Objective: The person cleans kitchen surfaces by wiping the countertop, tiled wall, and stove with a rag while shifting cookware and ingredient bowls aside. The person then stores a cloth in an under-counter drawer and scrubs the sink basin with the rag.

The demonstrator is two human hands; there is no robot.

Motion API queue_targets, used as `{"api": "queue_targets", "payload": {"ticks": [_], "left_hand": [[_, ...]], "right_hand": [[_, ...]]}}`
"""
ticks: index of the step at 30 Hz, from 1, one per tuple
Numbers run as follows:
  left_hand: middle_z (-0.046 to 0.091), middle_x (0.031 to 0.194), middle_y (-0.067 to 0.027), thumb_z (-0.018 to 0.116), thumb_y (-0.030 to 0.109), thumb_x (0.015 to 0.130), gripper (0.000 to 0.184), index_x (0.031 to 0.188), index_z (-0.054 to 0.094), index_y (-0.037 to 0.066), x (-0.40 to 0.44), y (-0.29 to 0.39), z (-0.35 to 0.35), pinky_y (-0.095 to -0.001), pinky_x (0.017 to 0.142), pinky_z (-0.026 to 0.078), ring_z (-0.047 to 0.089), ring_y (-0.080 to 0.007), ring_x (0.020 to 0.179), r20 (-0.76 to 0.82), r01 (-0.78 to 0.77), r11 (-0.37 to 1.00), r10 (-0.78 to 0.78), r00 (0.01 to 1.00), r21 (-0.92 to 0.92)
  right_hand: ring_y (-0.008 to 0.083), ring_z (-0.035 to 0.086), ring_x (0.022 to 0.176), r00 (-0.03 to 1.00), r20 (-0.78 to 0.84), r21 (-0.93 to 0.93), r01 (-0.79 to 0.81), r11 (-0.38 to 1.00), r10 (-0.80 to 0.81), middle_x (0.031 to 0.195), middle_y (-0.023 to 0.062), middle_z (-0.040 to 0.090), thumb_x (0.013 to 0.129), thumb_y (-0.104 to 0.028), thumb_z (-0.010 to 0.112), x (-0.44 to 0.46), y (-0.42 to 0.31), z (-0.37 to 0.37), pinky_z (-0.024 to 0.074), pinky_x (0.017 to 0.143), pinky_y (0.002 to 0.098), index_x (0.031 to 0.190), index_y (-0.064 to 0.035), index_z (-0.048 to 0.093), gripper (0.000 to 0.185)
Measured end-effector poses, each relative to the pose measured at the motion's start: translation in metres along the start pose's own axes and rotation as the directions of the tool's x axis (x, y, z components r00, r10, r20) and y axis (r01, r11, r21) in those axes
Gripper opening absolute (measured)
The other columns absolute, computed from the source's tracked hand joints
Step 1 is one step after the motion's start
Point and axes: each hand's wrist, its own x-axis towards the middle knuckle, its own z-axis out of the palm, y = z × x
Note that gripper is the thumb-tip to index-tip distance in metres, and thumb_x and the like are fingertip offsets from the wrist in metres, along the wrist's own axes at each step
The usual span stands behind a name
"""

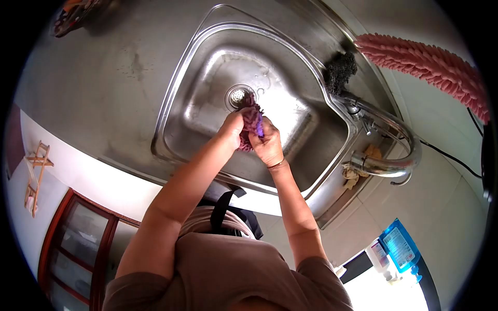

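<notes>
My left hand [233, 126] and my right hand [268, 144] are close together over the stainless steel sink [212, 67]. Both are closed around a bunched chenille cloth [250, 115], maroon with a purple part. One end of the cloth sticks up beside the drain strainer [238, 96], and some of it hangs below the hands. Most of the cloth is hidden inside my fingers. A thin band [276, 165] circles my right wrist.
A curved chrome faucet [407, 155] stands right of the sink, with a dark mesh scrubber [340, 71] near its base. A pink chenille strip [425, 65] hangs at the upper right. Blue [399, 245] and white bottles [377, 255] are at the lower right. Steel counter [98, 98] extends left.
</notes>
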Motion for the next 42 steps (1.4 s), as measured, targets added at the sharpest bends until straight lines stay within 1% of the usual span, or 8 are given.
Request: {"api": "queue_targets", "payload": {"ticks": [5, 8, 9, 13, 27, 33, 37, 42], "left_hand": [[0.061, 0.077, -0.0048, 0.06, 0.011, 0.078, 0.012, 0.086, 0.059, 0.002, -0.015, 0.01, 0.018, -0.0282, 0.062, 0.049, 0.058, -0.0143, 0.065, -0.12, -0.295, 0.948, 0.309, 0.944, 0.122], [0.062, 0.084, -0.0062, 0.059, 0.003, 0.077, 0.018, 0.094, 0.059, -0.001, -0.011, 0.004, 0.011, -0.0278, 0.069, 0.049, 0.06, -0.0143, 0.075, 0.031, -0.454, 0.865, 0.458, 0.888, 0.216], [0.062, 0.085, -0.0066, 0.057, 0.002, 0.077, 0.02, 0.096, 0.058, -0.001, -0.009, -0.002, 0.008, -0.0278, 0.069, 0.049, 0.06, -0.0142, 0.076, 0.074, -0.49, 0.848, 0.485, 0.871, 0.205], [0.061, 0.091, -0.0056, 0.049, -0.007, 0.071, 0.032, 0.102, 0.056, 0.0, -0.024, -0.023, -0.001, -0.0285, 0.077, 0.048, 0.058, -0.0138, 0.084, 0.268, -0.369, 0.867, 0.287, 0.92, 0.335], [0.06, 0.094, -0.0074, 0.056, -0.005, 0.078, 0.021, 0.098, 0.051, 0.001, -0.035, -0.005, -0.089, -0.0265, 0.083, 0.045, 0.057, -0.0146, 0.091, 0.215, -0.389, 0.473, 0.381, 0.899, 0.791], [0.059, 0.096, -0.0074, 0.054, 0.0, 0.082, 0.016, 0.098, 0.053, 0.001, -0.059, 0.026, -0.099, -0.0255, 0.081, 0.045, 0.056, -0.015, 0.092, 0.239, -0.343, 0.45, 0.272, 0.932, 0.824], [0.06, 0.094, -0.0074, 0.052, 0.003, 0.084, 0.012, 0.096, 0.054, 0.002, -0.091, 0.047, -0.08, -0.0261, 0.079, 0.045, 0.057, -0.0155, 0.091, -0.001, -0.057, 0.562, 0.103, 0.995, 0.825], [0.06, 0.094, -0.0073, 0.053, 0.004, 0.084, 0.011, 0.095, 0.055, 0.002, -0.094, 0.044, -0.1, -0.0276, 0.08, 0.045, 0.057, -0.0155, 0.09, 0.244, -0.309, 0.56, 0.189, 0.951, 0.769]], "right_hand": [[0.0342, 0.053, 0.094, 0.952, -0.302, -0.321, -0.053, 0.946, -0.049, 0.109, 0.0183, 0.049, 0.07, 0.005, 0.059, -0.028, 0.0, 0.0, 0.0459, 0.079, 0.0374, 0.102, 0.0013, 0.053, 0.032], [0.0311, 0.052, 0.101, 0.882, -0.315, 0.204, -0.299, 0.932, 0.352, 0.117, 0.0152, 0.048, 0.081, -0.006, 0.058, -0.056, 0.055, 0.011, 0.0456, 0.081, 0.0379, 0.127, -0.0053, 0.033, 0.052], [0.0313, 0.051, 0.104, 0.627, 0.021, 0.611, -0.625, 0.487, 0.778, 0.122, 0.0172, 0.045, 0.087, -0.025, 0.052, -0.05, 0.023, -0.005, 0.0469, 0.081, 0.0434, 0.131, -0.0072, 0.03, 0.053], [0.0353, 0.05, 0.108, 0.641, 0.524, 0.844, -0.305, -0.441, 0.56, 0.124, 0.0212, 0.044, 0.087, -0.051, 0.039, -0.036, 0.04, -0.009, 0.0448, 0.088, 0.0503, 0.129, -0.0049, 0.035, 0.062], [0.0297, 0.055, 0.097, 0.709, -0.181, 0.983, 0.14, 0.115, 0.682, 0.102, 0.0121, 0.06, 0.082, -0.006, 0.046, 0.051, 0.064, -0.02, 0.0418, 0.091, 0.0458, 0.107, -0.0037, 0.055, 0.027], [0.0225, 0.055, 0.094, 0.386, -0.504, 0.863, 0.264, 0.431, 0.773, 0.109, 0.0092, 0.054, 0.083, 0.0, 0.052, 0.119, 0.011, -0.004, 0.046, 0.084, 0.0356, 0.118, -0.0028, 0.043, 0.036], [0.0165, 0.053, 0.091, 0.556, -0.703, 0.672, 0.315, 0.671, 0.443, 0.103, 0.0075, 0.057, 0.081, 0.001, 0.053, 0.152, 0.003, 0.023, 0.0431, 0.081, 0.0284, 0.11, 0.0016, 0.051, 0.029], [0.0108, 0.051, 0.077, 0.65, -0.738, 0.302, 0.077, 0.95, 0.181, 0.088, 0.0031, 0.06, 0.078, -0.002, 0.059, 0.181, -0.016, 0.048, 0.0428, 0.07, 0.0253, 0.094, 0.0014, 0.059, 0.016]]}}
